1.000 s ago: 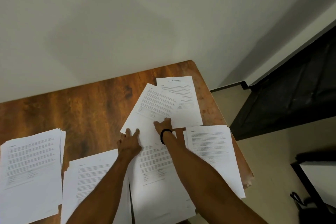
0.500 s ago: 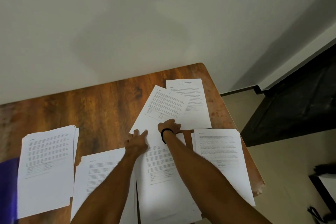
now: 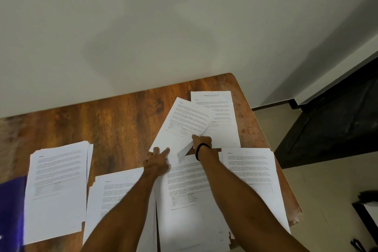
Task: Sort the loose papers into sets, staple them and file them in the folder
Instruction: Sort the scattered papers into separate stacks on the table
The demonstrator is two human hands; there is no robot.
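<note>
Left hand (image 3: pixel 157 162): fingers flat, pressing the tilted sheet (image 3: pixel 184 125).
Right hand (image 3: pixel 201 142): pinching that sheet's lifted near edge.

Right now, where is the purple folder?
In the head view, the purple folder lies at the frame's left edge, beside the leftmost paper stack.

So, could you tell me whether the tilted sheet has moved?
Yes. The tilted sheet has curled up at its near corner, off the table, beside the right hand.

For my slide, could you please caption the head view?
Left hand steadies, right hand lifts a slanted sheet among paper stacks on a wooden table.
</note>
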